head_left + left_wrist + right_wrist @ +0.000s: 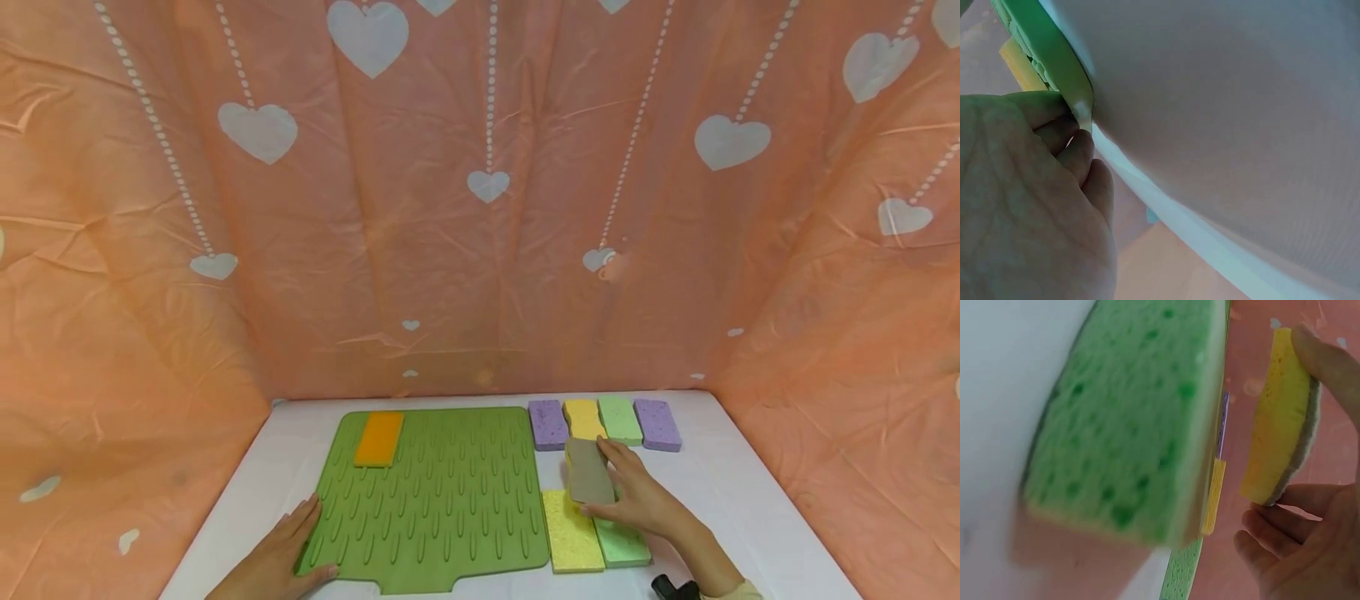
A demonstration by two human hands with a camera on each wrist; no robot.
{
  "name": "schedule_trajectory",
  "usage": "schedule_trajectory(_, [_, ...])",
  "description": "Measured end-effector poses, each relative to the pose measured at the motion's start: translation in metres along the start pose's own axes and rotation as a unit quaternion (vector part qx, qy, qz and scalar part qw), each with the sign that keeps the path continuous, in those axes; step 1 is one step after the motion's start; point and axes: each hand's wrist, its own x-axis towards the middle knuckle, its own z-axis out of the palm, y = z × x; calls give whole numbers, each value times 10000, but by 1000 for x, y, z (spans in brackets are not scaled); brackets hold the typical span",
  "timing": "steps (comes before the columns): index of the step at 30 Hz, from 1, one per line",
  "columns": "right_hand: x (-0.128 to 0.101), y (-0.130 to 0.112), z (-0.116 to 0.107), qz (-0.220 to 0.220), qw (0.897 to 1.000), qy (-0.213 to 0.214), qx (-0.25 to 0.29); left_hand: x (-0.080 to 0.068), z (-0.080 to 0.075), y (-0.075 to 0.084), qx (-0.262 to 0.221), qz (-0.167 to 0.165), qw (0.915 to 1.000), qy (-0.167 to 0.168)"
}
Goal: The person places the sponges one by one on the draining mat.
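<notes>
My right hand [637, 492] pinches a yellow sponge [1277, 419] with a grey scouring layer between thumb and fingers. In the head view its grey face [590, 472] is uppermost, above a yellow sponge [572, 533] and a light green sponge [622, 543] lying side by side. A ribbed green mat [435, 500] lies to the left. Along that mat's left edge rests my left hand [279, 546], fingers stretched forward and thumb by the near corner. In the left wrist view the fingertips [1085, 140] touch the mat's rim. An orange rectangular pad [378, 439] lies at the mat's far left.
Behind the held sponge, a row runs along the table's back: a purple sponge [548, 425], a yellow one [584, 418], a green one [620, 419] and another purple one [657, 425]. An orange curtain with hearts [480, 275] surrounds the white table [742, 517].
</notes>
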Motion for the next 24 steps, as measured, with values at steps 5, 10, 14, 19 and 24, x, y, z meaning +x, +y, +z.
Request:
schedule_trajectory(5, [8, -7, 7, 44, 9999, -64, 122, 0, 0, 0, -53, -48, 10000, -47])
schedule_trajectory(10, [15, -14, 15, 49, 9996, -208, 210, -1, 1, 1, -54, -63, 9999, -56])
schedule_trajectory(14, [22, -20, 20, -26, 9994, -297, 167, -2, 1, 1, 47, -50, 10000, -36])
schedule_trajectory(19, [30, -27, 27, -159, 9992, -375, 13, 0, -2, 3, 111, -153, 9998, -114])
schedule_trajectory(24, [38, -37, 34, -254, 9989, -392, -105, 0, -3, 4, 198, -171, 9996, -103])
